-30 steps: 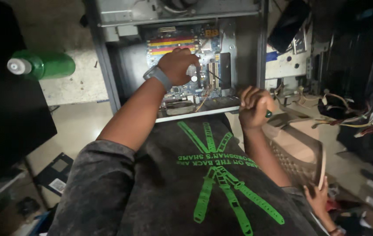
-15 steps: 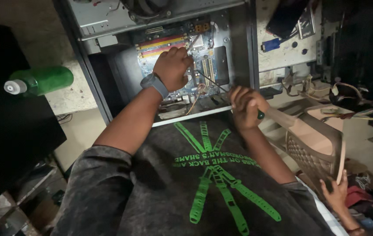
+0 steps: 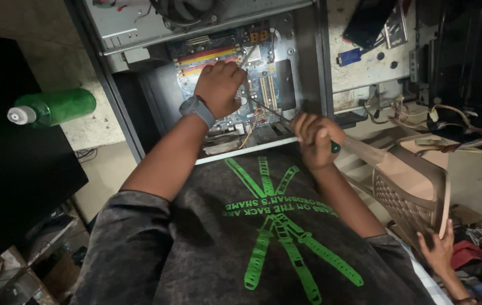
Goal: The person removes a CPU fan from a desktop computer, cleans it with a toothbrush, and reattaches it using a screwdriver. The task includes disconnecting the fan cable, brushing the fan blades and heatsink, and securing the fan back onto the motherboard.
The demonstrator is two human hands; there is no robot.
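- Fingers [image 3: 227,76] of left hand [image 3: 218,87] curled together, pressed down on the blue motherboard [image 3: 263,93] inside the open computer case [image 3: 139,39], probably to steady it.
- Lying well left of the case: green bottle [image 3: 54,106].
- Right hand [image 3: 313,138], just right of the board, clamped around a screwdriver [image 3: 286,120], tip angled into the case to reach the board.
- Farther right of the case: brown plastic chair [image 3: 416,186].

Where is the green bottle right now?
In the head view, the green bottle lies on its side at the far left, on the edge of a black surface, left of the open computer case and the left hand.
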